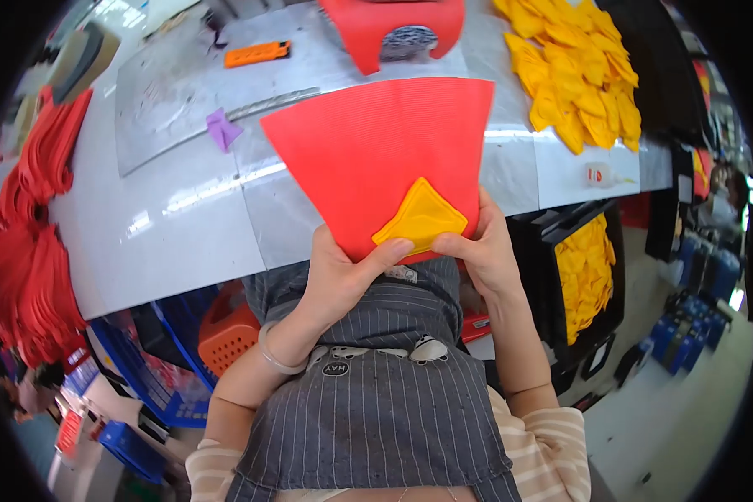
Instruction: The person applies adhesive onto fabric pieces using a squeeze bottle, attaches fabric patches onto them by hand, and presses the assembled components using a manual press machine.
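A red fan-shaped piece of ribbed sheet material [385, 142] is held up in front of me, its wide edge away from me. On its narrow end lies a yellow diamond-like patch [421, 216] with a raised border. My left hand [347, 263] grips the lower left edge, its thumb pressing on the patch's lower left corner. My right hand [487, 247] grips the lower right edge, its thumb on the patch's lower right. The fingers of both hands are mostly hidden behind the red piece.
Yellow patches are heaped [581, 71] at the table's right, with more in a black bin [586, 276] below. Red strips [29, 276] hang at the left. A small bottle [598, 175], an orange tool [258, 54], a purple scrap [223, 129] and a red holder [406, 17] sit on the table [159, 259].
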`<state>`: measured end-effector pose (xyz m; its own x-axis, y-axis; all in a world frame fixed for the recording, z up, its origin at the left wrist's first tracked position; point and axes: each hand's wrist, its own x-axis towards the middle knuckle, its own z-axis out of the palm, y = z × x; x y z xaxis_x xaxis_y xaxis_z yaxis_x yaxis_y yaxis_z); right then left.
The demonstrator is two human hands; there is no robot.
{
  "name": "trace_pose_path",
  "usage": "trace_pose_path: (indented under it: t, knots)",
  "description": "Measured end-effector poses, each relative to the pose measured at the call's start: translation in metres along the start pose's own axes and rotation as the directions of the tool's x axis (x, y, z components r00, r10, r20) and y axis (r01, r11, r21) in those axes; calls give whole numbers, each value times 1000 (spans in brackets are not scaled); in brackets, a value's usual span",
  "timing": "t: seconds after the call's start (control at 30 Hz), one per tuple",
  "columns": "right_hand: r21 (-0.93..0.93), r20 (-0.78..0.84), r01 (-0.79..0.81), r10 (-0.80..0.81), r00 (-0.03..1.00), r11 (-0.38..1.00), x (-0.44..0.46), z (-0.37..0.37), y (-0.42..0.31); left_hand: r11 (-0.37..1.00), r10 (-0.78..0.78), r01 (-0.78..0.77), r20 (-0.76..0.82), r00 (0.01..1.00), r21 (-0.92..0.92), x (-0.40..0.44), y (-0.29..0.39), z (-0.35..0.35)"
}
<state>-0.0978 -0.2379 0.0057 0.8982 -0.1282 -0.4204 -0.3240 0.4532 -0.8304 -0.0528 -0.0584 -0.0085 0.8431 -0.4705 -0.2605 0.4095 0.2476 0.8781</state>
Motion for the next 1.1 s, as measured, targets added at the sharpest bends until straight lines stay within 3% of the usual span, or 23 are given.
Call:
trace_pose_path:
  t: [0.17,0.23,0.37,0.43,0.47,0.53,0.73,0.97,1.1]
  knots:
    - [-70,-68,113,-118,991,991,-4,18,7,996,-66,66,-3,998,-63,-3,9,-10]
    - [-106,-110,157,-168,980,982,-4,22,12,998,-18,15,-43,999,-62,-2,6,-9]
    - [-28,-183,175,-177,967,984,-6,33,16,993,-17,7,-88,996,-120,3,4,-8]
    - [-21,-195,205,-205,959,979,-6,35,19,989,-139,139,6,990,-50,4,19,-15]
    - [-36,-187,212,-215,959,977,-6,36,20,979,-201,202,49,978,-9,4,24,-18]
    - [-64,-172,226,-233,957,972,-5,35,21,983,-182,182,43,982,0,6,23,-18]
    - [31,-38,66,-65,997,997,2,15,11,991,-112,114,26,993,-69,6,17,-14]
    - [-47,26,66,-65,998,997,6,14,-2,965,-162,175,77,984,-196,4,19,-12]
    - [-150,47,147,-141,989,978,7,19,-2,953,-185,177,-7,983,-246,6,21,-9]
